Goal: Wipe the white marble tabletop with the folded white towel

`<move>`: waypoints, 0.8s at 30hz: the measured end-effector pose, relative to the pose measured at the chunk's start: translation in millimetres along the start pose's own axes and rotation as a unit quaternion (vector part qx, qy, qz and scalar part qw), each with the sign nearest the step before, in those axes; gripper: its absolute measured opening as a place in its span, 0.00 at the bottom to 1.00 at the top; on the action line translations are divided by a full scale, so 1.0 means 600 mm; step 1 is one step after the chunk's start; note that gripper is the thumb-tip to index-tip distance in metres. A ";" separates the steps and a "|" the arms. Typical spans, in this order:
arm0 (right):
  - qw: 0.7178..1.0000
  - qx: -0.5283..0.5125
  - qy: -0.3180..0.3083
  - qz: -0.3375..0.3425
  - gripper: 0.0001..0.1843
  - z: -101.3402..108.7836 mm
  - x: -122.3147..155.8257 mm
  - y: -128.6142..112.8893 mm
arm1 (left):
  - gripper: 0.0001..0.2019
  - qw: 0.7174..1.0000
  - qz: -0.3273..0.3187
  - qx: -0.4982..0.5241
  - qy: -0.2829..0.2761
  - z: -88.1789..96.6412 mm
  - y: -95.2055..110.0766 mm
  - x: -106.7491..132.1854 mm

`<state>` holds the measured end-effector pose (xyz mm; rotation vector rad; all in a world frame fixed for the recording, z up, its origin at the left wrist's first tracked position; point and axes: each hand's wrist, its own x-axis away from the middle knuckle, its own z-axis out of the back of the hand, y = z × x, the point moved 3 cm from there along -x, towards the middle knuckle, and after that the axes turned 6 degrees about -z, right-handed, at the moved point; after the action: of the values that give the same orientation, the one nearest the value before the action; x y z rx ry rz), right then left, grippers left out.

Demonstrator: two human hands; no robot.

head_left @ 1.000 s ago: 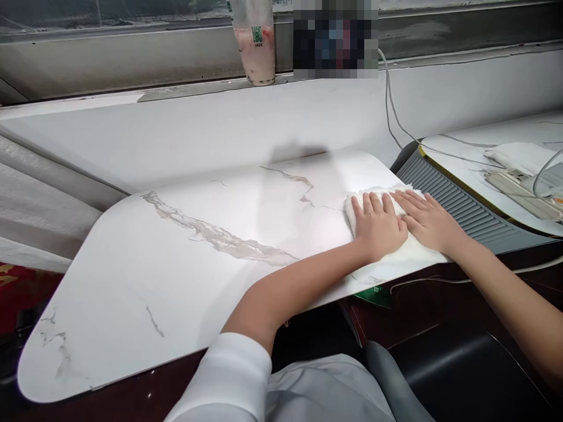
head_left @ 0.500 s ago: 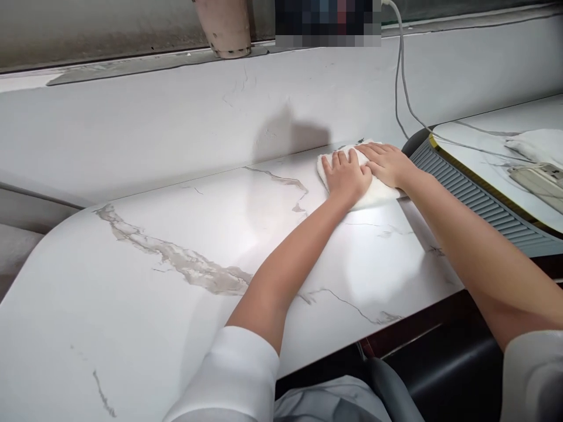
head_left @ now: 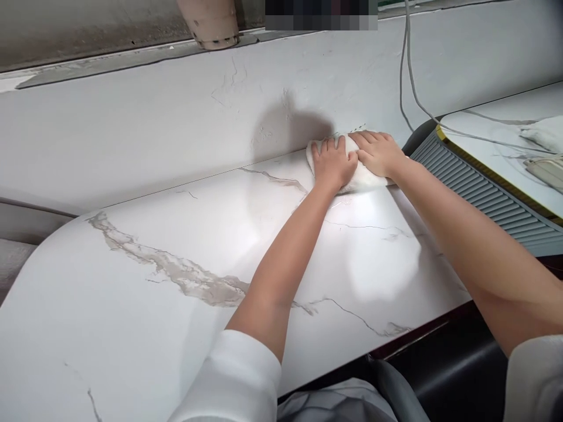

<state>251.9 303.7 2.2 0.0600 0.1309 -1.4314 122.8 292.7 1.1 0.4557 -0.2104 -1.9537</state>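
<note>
A folded white cloth (head_left: pixel 365 176) lies at the back edge of the white marble-patterned tabletop (head_left: pixel 176 334), against the wall. My left hand (head_left: pixel 333 164) presses down on its left part, fingers spread and laid over it. Beside it, my right hand (head_left: pixel 379 153) rests flat on the cloth's right part with the fingers stretched toward the wall. The two hands almost touch at the thumbs. Small dark marks show at the cloth's far edge. What lies under the cloth is hidden.
A grey ribbed rack-like panel with a yellow edge (head_left: pixel 488 181) stands right of my hands. Pale cables (head_left: pixel 411 88) hang down the wall and run across it. A drink cup (head_left: pixel 215 26) stands on the ledge. Another white cloth (head_left: pixel 545 133) lies far right.
Both hands and the cloth have shifted slightly left and toward the wall, where the cloth looks more bunched. The view has also moved a little.
</note>
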 end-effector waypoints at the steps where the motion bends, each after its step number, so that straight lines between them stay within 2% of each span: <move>1: 1.000 0.001 0.002 -0.001 0.32 -0.001 0.008 0.000 | 0.27 1.000 -0.002 0.000 -0.004 0.001 0.003 0.008; 4: 1.000 0.004 -0.002 -0.007 0.33 -0.001 0.045 -0.007 | 0.28 1.000 -0.007 -0.002 -0.016 0.007 0.014 0.043; 7: 1.000 0.006 0.011 0.000 0.33 0.005 0.097 -0.024 | 0.28 0.999 -0.012 -0.006 -0.029 0.017 0.028 0.094; 14: 0.998 0.039 0.046 0.034 0.32 0.023 0.261 -0.088 | 0.28 0.999 -0.044 -0.019 -0.026 0.042 0.059 0.259; 18: 0.996 0.050 0.062 0.046 0.33 0.032 0.348 -0.133 | 0.28 0.997 -0.059 -0.012 -0.058 0.062 0.061 0.345; 21: 0.995 0.055 0.064 0.052 0.33 0.038 0.390 -0.164 | 0.29 0.994 -0.052 0.005 -0.097 0.082 0.057 0.393; 24: 0.994 0.055 0.065 0.069 0.33 0.043 0.412 -0.188 | 0.29 0.991 -0.030 0.030 -0.123 0.100 0.049 0.427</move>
<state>174.4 41.6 0.6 0.2492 0.1518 -1.2949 31.1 44.2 10.0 0.2610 -0.4194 -2.0655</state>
